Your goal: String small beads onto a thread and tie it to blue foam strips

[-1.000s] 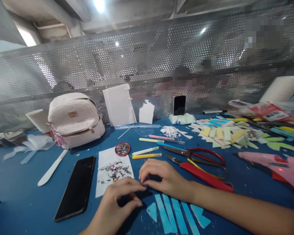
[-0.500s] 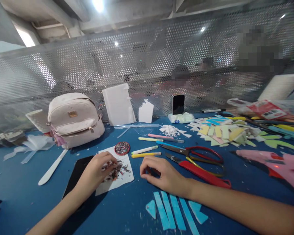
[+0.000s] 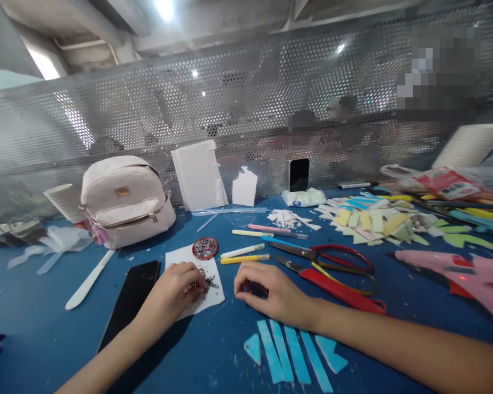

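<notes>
My left hand (image 3: 179,290) is over a white paper sheet (image 3: 178,255), its fingers bent together and their tips down in a heap of small dark scraps (image 3: 212,282). It covers much of that heap. Just beyond, a round red-rimmed dish (image 3: 205,248) holds similar dark, glittery bits. My right hand (image 3: 267,287) rests on the blue table, fingers curled towards the thumb and nothing seen in them. Behind it lie several markers (image 3: 244,250). Red-handled scissors (image 3: 340,257) and a red-handled cutter (image 3: 337,287) are to its right, and blue strips (image 3: 298,355) lie below the wrist.
A black phone (image 3: 131,301) lies under my left forearm, beside a white plastic knife (image 3: 89,282). A pale backpack (image 3: 125,202) stands at the back left. Right of me are a pink glue gun (image 3: 447,268) and a pile of coloured scraps (image 3: 378,219).
My left hand has moved right across the paper, over the dark scraps, uncovering more of the phone. The right hand has stayed almost still.
</notes>
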`<state>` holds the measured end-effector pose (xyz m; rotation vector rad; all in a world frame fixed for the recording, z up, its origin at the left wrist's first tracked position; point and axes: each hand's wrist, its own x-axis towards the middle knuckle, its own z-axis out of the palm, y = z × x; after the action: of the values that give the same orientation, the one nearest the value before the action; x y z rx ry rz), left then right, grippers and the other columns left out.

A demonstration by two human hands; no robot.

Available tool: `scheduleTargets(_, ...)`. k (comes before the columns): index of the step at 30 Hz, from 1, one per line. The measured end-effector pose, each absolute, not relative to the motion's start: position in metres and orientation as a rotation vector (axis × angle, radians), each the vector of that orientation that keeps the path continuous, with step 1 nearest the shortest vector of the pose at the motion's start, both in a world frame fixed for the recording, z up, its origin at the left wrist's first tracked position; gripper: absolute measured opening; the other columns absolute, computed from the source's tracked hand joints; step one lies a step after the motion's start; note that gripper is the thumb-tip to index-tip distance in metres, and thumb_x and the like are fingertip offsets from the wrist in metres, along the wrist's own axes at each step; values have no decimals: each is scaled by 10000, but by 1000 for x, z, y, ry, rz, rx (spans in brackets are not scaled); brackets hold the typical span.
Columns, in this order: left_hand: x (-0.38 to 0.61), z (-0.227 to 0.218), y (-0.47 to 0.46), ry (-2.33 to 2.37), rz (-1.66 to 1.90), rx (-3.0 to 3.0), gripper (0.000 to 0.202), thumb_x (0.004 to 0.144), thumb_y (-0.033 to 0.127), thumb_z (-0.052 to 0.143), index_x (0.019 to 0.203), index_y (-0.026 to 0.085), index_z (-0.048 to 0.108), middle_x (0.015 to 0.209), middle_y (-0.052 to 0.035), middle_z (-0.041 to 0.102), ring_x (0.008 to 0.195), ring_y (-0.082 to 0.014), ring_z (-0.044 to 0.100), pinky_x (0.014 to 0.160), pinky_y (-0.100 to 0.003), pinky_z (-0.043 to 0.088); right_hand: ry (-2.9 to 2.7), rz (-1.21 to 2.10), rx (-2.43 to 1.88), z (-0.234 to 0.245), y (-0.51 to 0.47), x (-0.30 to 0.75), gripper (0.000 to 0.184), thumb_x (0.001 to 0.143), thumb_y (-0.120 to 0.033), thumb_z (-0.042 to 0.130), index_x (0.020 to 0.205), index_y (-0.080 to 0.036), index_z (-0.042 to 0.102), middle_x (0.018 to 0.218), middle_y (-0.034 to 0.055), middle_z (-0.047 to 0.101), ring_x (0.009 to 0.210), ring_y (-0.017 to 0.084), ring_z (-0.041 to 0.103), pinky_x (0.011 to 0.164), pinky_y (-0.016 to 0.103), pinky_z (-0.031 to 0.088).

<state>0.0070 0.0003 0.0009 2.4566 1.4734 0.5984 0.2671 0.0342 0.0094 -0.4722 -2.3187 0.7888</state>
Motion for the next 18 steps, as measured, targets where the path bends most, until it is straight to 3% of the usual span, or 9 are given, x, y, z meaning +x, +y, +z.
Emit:
scheduleTargets(12,7,8,-2,1629,589,2454,114,857,110,586,783,192,614,760,-13,695,738,-201,622,721,-307,429,-2338,765,-465,6,35,267,59,914,-149,566,879,-190,590,869,26,619,746,138,554,666,240,442)
scheduleTargets(18,-1,15,2,1580,661,2423,160,865,96,517,833,198,636,806,-21,719,749,-182,650,703,-272,461,-2335,764,-465,6,35,267,59,913,-149,568,886,-192,596,870,24,616,749,137,553,667,241,440)
